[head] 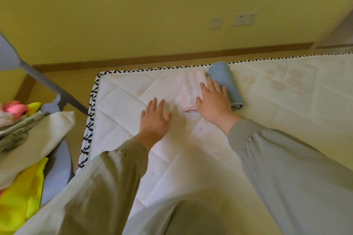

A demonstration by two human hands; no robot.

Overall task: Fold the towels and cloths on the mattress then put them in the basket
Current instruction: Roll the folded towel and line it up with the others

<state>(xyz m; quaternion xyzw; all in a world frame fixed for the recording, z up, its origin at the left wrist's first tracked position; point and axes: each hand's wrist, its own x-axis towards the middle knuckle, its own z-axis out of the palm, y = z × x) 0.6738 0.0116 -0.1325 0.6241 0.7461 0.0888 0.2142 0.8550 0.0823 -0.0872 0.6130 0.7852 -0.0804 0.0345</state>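
Pink-striped cloth [188,89] under flat right hand [215,103].

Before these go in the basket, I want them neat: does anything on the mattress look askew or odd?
The blue towel is rolled, not folded flat like the pink-striped cloth beside it. Brownish stains mark the mattress toward its right side. Nothing else stands out.

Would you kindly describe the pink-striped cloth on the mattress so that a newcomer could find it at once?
Look to the white quilted mattress with black-stitched edging; near its far edge two pieces lie side by side. The pink-striped cloth is the left one, partly under the right hand: folded flat, white with pink stripes, unlike the blue rolled towel beside it.
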